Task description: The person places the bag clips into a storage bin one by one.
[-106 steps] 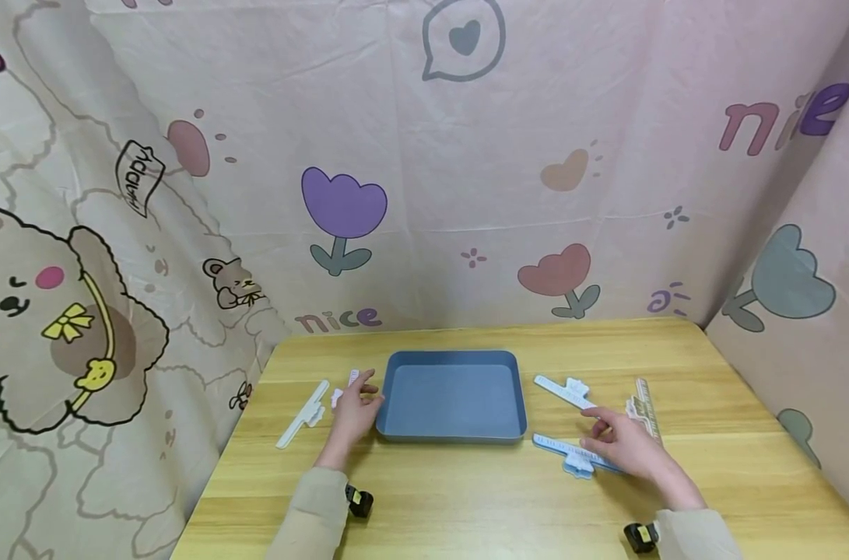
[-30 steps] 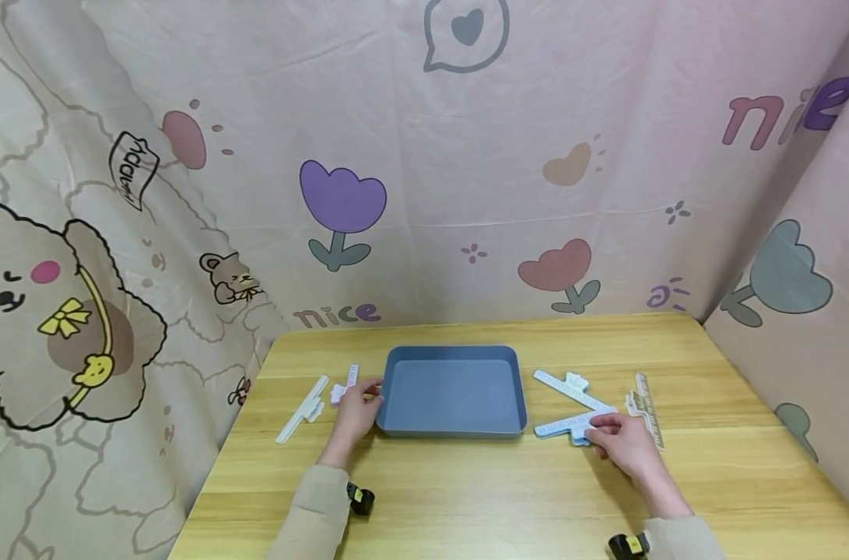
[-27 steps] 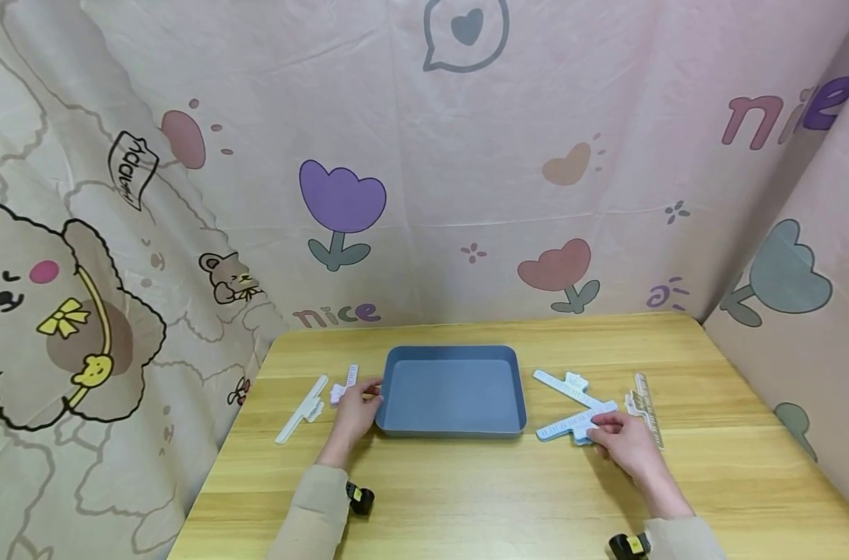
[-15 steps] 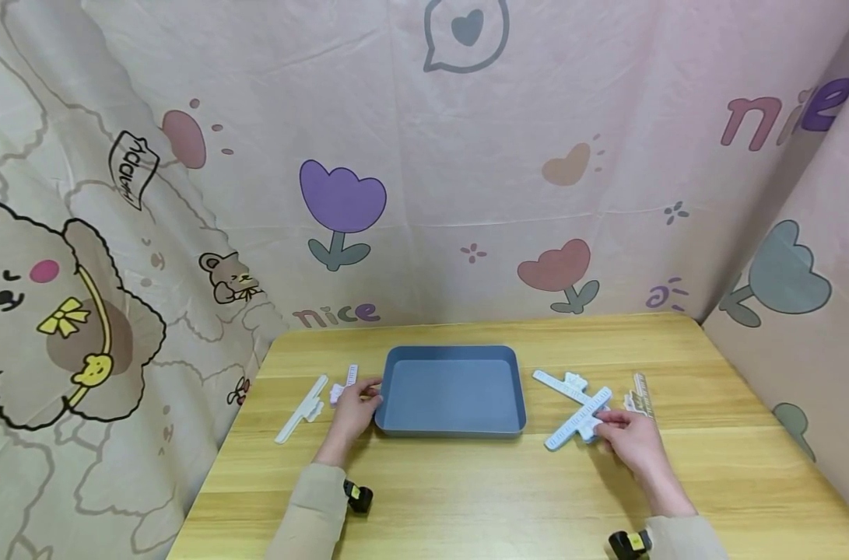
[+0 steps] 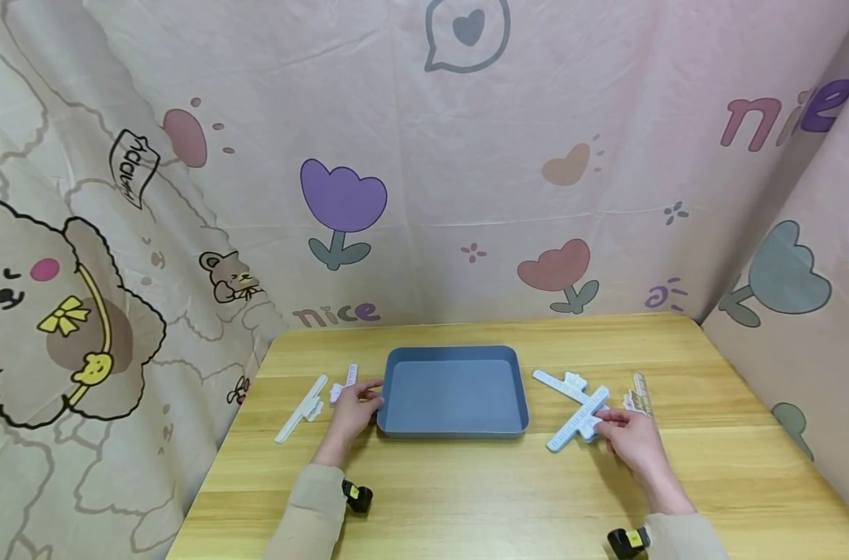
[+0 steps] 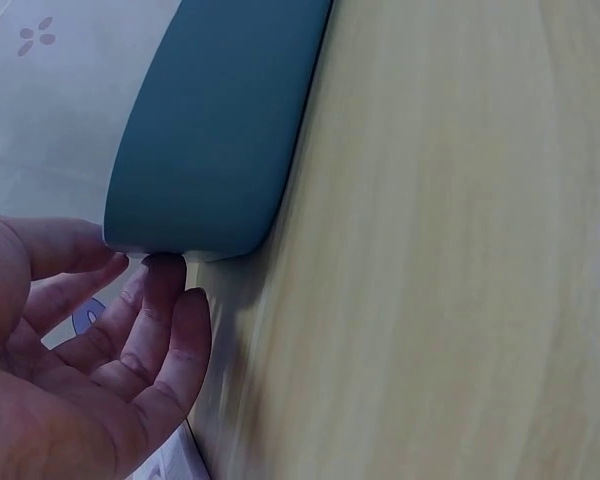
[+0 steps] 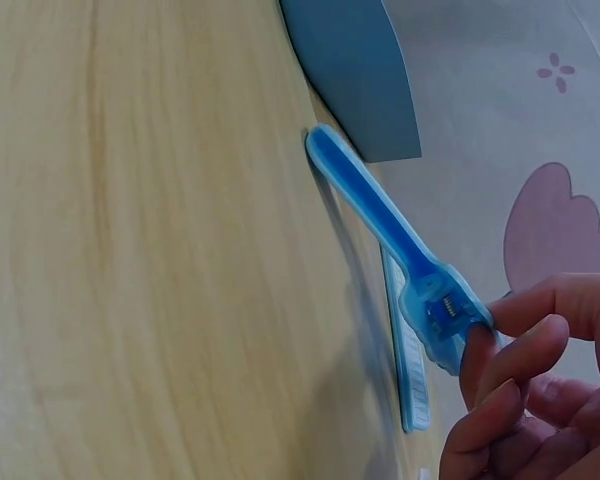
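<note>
My right hand (image 5: 634,443) pinches the cloud-shaped grip of a blue ruler clip (image 5: 577,420) between thumb and fingers. In the right wrist view the clip's blue underside (image 7: 370,195) faces the camera, spring visible, its body tilted over the table. Behind it, crossed by it in the head view, lies a pale blue ruler clip (image 5: 557,383). My left hand (image 5: 354,412) holds the left edge of the blue-grey tray (image 5: 452,435), its fingertips (image 6: 165,265) against the outer end wall. A purple ruler clip (image 5: 352,375) lies partly hidden behind that hand.
A white ruler clip (image 5: 301,411) lies at the far left of the wooden table (image 5: 466,498). Beyond my right hand, a clear-and-brown ruler clip (image 5: 640,393) is partly covered. Printed curtains (image 5: 431,155) hang behind and at both sides.
My right hand has come to pinch the blue ruler clip and turn it, from sloping down rightward to slanting up rightward across the pale one. The left hand and tray stay nearly still.
</note>
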Demonstrator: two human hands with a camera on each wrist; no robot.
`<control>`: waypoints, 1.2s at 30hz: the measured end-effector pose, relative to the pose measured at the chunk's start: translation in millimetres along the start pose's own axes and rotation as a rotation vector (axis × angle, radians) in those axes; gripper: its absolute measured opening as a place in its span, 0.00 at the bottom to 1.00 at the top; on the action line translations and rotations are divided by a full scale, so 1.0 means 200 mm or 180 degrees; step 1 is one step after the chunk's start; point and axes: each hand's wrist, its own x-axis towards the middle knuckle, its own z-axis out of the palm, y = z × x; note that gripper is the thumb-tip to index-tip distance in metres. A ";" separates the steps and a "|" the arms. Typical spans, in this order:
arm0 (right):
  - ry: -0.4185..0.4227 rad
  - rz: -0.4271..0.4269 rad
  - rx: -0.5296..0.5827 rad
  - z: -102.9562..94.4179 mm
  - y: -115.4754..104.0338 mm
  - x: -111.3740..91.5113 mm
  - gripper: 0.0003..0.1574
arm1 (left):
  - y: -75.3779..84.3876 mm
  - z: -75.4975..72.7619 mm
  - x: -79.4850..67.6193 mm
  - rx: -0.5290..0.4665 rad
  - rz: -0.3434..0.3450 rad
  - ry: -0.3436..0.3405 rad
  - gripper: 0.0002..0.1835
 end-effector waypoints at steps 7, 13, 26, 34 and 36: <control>-0.0051 -0.0017 -0.0140 0.01 0.04 0.02 0.18 | 0.00 0.00 0.00 -0.0003 -0.0040 -0.0006 0.19; -0.0144 0.0060 -0.0089 0.01 0.06 0.03 0.19 | 0.00 0.01 -0.01 0.0004 -0.0023 -0.0001 0.19; -0.0212 0.0116 -0.0002 0.00 0.04 0.00 0.24 | -0.01 0.01 -0.01 0.0059 0.0007 -0.0013 0.19; -0.0180 -0.0027 0.0169 -0.02 -0.07 0.00 0.25 | -0.01 0.02 -0.01 0.0130 0.0099 0.0084 0.19; -0.0191 -0.0045 0.0154 -0.02 -0.09 0.01 0.26 | -0.01 0.02 -0.01 0.0165 0.0092 0.0110 0.19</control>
